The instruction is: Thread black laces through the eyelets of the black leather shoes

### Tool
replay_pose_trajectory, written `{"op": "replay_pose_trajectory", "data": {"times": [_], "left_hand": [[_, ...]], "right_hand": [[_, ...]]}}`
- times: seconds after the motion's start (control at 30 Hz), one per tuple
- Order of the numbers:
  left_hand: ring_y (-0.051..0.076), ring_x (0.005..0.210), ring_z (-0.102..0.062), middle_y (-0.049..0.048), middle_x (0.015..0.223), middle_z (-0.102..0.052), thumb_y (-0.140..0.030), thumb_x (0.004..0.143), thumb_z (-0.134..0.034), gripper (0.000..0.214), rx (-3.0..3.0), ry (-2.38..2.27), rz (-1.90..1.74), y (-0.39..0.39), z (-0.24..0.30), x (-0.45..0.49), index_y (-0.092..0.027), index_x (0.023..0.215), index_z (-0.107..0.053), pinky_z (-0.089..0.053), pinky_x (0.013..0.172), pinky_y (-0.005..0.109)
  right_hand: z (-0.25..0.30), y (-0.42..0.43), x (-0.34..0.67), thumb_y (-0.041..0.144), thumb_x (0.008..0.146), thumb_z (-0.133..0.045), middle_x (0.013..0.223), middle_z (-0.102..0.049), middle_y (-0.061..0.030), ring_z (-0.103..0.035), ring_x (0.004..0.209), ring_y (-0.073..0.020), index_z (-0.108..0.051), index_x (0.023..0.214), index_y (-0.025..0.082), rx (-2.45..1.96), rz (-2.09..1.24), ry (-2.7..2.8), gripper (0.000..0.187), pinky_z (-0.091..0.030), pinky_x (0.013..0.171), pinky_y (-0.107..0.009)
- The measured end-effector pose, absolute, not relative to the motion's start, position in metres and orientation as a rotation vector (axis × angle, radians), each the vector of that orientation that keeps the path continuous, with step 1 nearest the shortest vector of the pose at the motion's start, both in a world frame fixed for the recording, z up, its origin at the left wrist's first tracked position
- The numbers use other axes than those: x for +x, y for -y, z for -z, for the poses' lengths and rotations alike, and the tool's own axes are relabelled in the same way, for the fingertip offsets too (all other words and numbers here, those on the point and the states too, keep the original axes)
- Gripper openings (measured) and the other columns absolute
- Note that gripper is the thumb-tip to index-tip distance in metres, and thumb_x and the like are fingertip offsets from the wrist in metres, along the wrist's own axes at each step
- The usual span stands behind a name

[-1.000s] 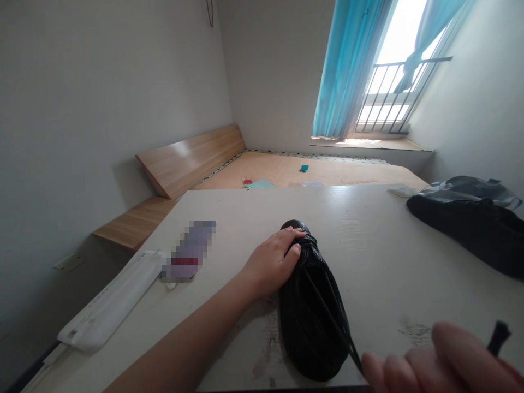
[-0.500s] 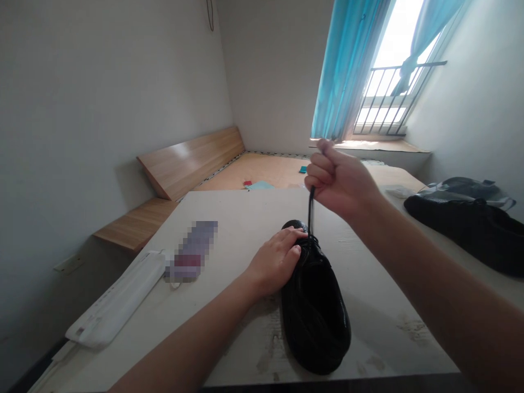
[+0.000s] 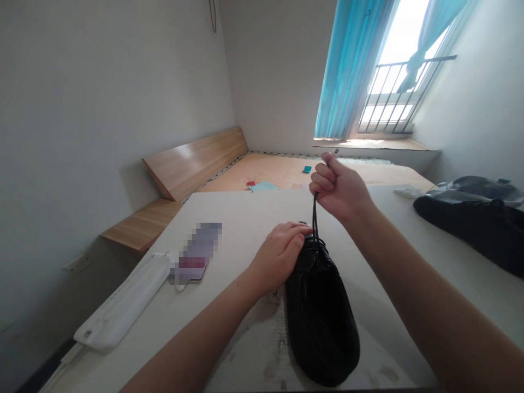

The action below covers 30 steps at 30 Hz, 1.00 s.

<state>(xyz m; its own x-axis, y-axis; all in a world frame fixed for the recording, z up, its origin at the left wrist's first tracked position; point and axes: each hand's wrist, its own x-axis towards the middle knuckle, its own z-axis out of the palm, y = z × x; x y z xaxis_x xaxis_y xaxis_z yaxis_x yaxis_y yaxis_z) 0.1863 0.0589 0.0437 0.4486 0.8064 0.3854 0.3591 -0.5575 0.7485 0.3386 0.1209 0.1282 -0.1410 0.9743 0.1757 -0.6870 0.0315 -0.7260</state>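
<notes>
A black shoe (image 3: 321,322) lies on the white tabletop, its toe pointing away from me and its dark opening towards me. My left hand (image 3: 282,251) grips the front of it from the left, fingers over the toe and thumb near the lacing. Above the toe, my right hand (image 3: 338,188) is closed in a fist on the black shoelace (image 3: 315,218). The lace runs taut, nearly straight up from the shoe into the fist. A short tip of it pokes out above my fingers. Part of the toe is hidden by my left hand.
A white power strip (image 3: 126,300) and a blurred-out phone-like item (image 3: 196,254) lie on the left of the table (image 3: 241,210). Another black shoe (image 3: 470,224) sits at the far right. Behind are a wooden bed board (image 3: 200,164) and a blue curtain (image 3: 344,71).
The view has shifted slightly, so most things sit a little further right or lower. My right hand still holds the lace up; its tip now shows above the fist. My left hand stays on the shoe.
</notes>
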Motion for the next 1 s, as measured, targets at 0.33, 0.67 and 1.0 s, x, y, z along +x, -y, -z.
{"op": "replay_pose_trajectory", "data": {"times": [0.33,0.67,1.0], "left_hand": [[0.018,0.093,-0.061,0.0067,0.106,-0.069,-0.035,0.09,-0.047,0.034,1.901,-0.788,-0.538,-0.072,-0.094,0.19,-0.015,0.11,-0.066,-0.045,0.085,0.031],[0.015,0.07,-0.052,0.0001,0.072,-0.056,-0.045,0.089,-0.042,0.034,1.99,-0.908,-0.348,-0.091,-0.105,0.207,-0.018,0.072,-0.055,-0.041,0.067,0.027],[0.012,0.059,-0.043,-0.0021,0.062,-0.046,-0.055,0.082,-0.053,0.043,1.648,-0.993,-0.46,-0.1,-0.086,0.215,-0.017,0.063,-0.049,-0.035,0.061,0.026]], "right_hand": [[-0.128,-0.111,0.361,0.02,0.102,-0.033,0.049,-0.021,0.008,-0.02,0.04,-0.0095,-0.045,0.072,0.022,-0.454,-1.491,0.804,0.032,-0.025,0.039,-0.017],[-0.117,-0.121,0.367,0.032,0.096,-0.048,0.062,-0.045,0.0049,-0.047,0.053,-0.0074,-0.056,0.086,0.022,-0.714,-1.336,0.835,0.016,-0.043,0.051,-0.018],[-0.064,-0.134,0.391,0.036,0.083,-0.063,0.087,-0.061,-0.0053,-0.057,0.068,-0.0149,-0.065,0.093,0.021,-1.179,-1.357,1.089,0.018,-0.05,0.06,-0.03]]}}
